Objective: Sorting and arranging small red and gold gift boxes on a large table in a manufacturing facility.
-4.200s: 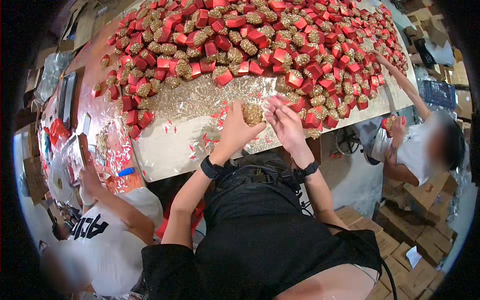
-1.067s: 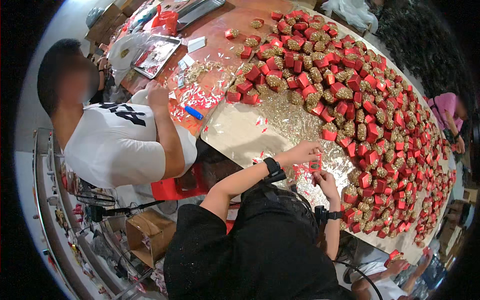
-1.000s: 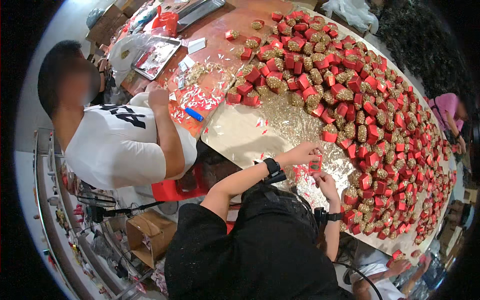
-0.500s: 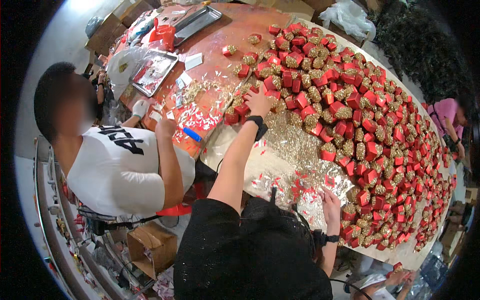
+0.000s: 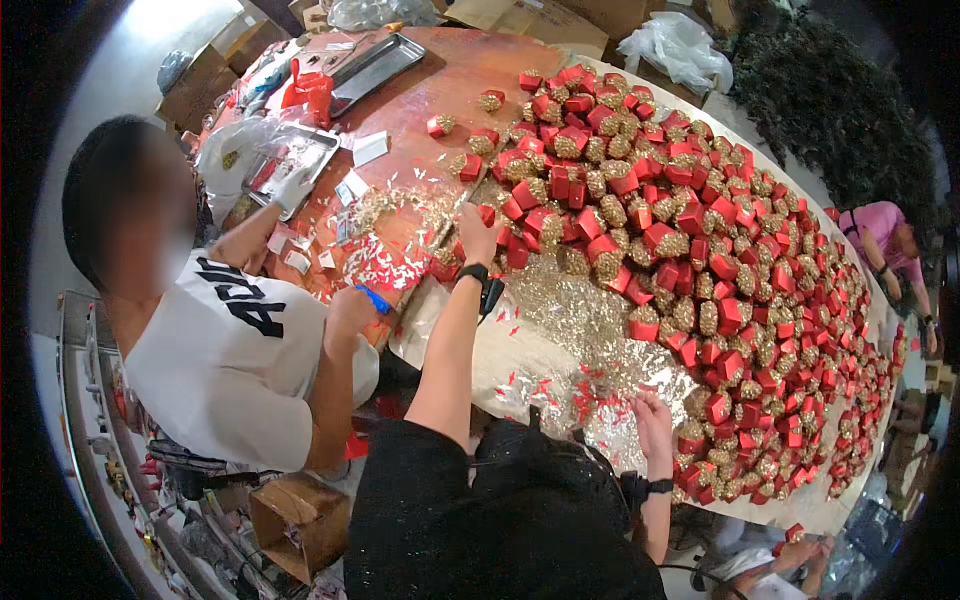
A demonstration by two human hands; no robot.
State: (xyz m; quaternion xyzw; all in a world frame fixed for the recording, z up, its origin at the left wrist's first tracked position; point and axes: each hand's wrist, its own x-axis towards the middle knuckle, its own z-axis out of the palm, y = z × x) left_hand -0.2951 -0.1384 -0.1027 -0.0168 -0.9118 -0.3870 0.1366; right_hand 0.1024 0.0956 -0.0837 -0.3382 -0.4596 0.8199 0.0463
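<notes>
A broad heap of red, faceted, pot-like pieces topped with clumps of gold glitter (image 5: 690,215) covers the right of the table. My left hand (image 5: 478,235) is at the heap's left edge, its fingers closed around a small red piece (image 5: 487,214) that shows at the fingertips. Nearer to me, my right hand (image 5: 655,415) hovers over the glitter-strewn sheet with thumb and fingers pinched together. What they hold, if anything, is too small to make out. Small red paper scraps (image 5: 590,390) and loose gold glitter (image 5: 560,300) lie between my hands.
On my left a person in a white shirt (image 5: 240,350) works with a blue tool (image 5: 372,300) beside white and red scraps (image 5: 390,258). Metal trays (image 5: 375,70) and a red bag (image 5: 308,95) stand farther back. Another person in pink (image 5: 880,235) bends at the far right.
My left hand has moved left and closed from spread fingers, a red piece at its tips. My right hand has drawn slightly nearer. The neighbour's gloved hand has moved to the tray.
</notes>
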